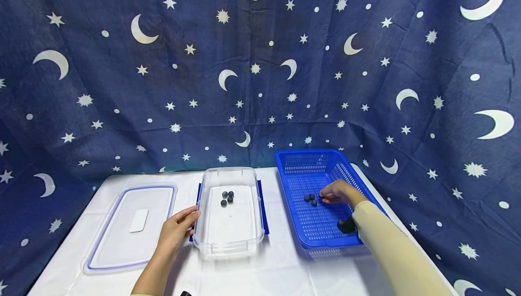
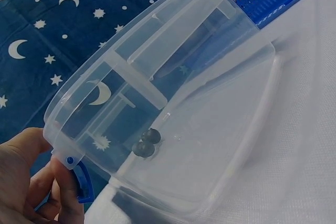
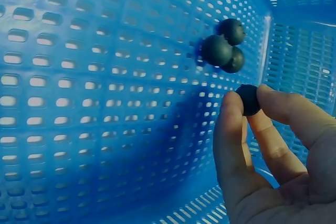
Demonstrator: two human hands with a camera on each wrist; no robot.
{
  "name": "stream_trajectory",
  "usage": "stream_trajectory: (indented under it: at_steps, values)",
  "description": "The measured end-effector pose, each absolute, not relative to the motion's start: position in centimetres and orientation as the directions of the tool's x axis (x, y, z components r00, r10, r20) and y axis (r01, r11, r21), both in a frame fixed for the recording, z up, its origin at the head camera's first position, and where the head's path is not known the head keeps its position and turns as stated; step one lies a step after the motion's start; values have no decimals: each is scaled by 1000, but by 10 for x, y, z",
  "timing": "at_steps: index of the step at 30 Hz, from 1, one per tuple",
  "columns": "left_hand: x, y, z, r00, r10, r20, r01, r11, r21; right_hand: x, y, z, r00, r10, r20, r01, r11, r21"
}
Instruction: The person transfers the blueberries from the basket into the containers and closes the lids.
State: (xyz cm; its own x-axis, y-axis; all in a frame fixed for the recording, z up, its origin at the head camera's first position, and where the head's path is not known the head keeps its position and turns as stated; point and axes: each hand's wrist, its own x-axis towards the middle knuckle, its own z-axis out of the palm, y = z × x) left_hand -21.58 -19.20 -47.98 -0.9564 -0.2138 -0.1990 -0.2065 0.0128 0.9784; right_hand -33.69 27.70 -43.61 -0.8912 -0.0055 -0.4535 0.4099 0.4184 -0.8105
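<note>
Right hand is inside the blue basket, pinching one dark ball between thumb and fingertips. Three more balls lie clustered on the basket floor just beyond it. Left hand rests against the left wall of the clear container, fingers straight; its wrist view cuts off most of the palm. Four balls sit inside the container. The lid lies flat on the desk, left of that hand.
</note>
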Motion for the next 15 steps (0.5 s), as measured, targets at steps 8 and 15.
stream_trajectory:
  at_steps: [8, 15]
  values:
    - [-215, -192, -479, -957, -210, -201, -209, 18, 978, -341, 276, -432, -906, -60, -420, 382, 316, -869]
    - [-216, -193, -480, -956, -212, -203, -211, 15, 977, -345, 269, -429, -918, -100, -383, 348, 257, -902]
